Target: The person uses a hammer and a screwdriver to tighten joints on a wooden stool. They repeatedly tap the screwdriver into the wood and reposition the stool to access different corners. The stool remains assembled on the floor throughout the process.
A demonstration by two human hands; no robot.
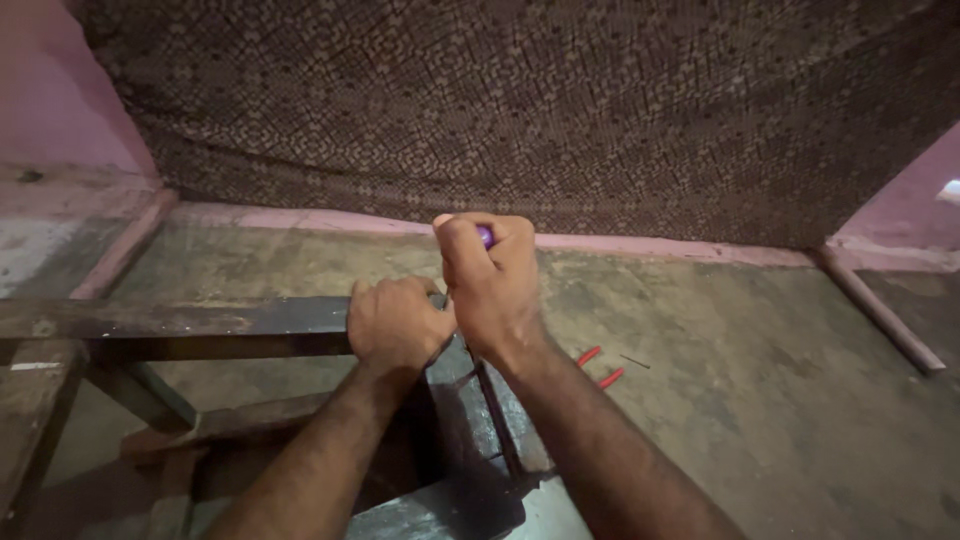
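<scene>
Both hands [400,325] [492,285] at frame [180,320] corner (open floor [760,380] right)

Purple-handled tool [486,236] upright, above dark wooden frame [200,318].

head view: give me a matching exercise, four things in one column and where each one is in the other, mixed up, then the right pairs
Things:
1. left hand
2. right hand
3. red-handled tool
4. patterned cloth

Places:
A. lying on the concrete floor, right of the forearms
B. hanging along the back, above the floor
C. gripping the end of the dark wooden frame
D. fisted around a purple handle, above the frame

Pairs: 1-C, 2-D, 3-A, 4-B
</scene>
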